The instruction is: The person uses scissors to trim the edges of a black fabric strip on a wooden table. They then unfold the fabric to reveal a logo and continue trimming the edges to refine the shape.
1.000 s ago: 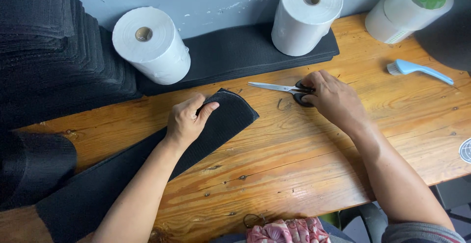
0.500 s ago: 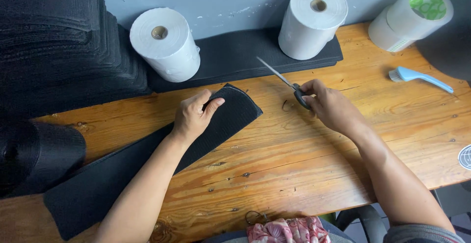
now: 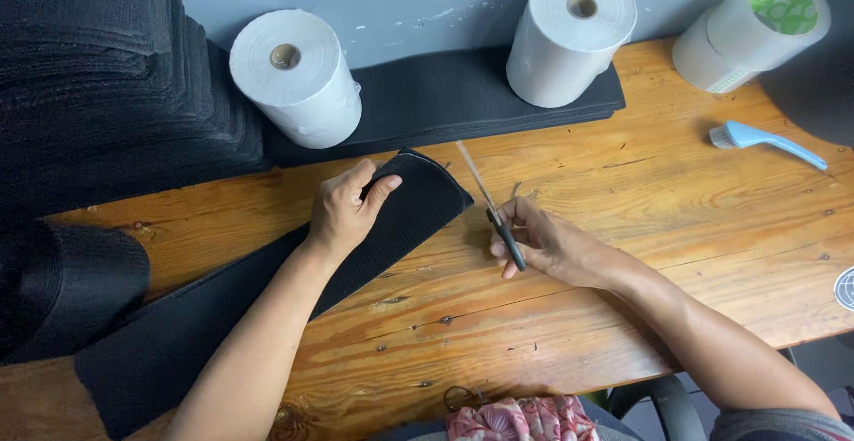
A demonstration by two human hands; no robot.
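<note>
Left hand (image 3: pixel 347 214) lies flat, pinning the soft, floppy black fabric strip (image 3: pixel 267 299) near its rounded end; right hand (image 3: pixel 543 241) grips scissors (image 3: pixel 494 210) by the handles.

The left hand (image 3: pixel 345 212) lies flat on the rounded end of a black fabric strip (image 3: pixel 267 303) on the wooden table (image 3: pixel 623 227). The right hand (image 3: pixel 551 245) grips scissors (image 3: pixel 492 205), blades pointing away toward the wall.
</note>
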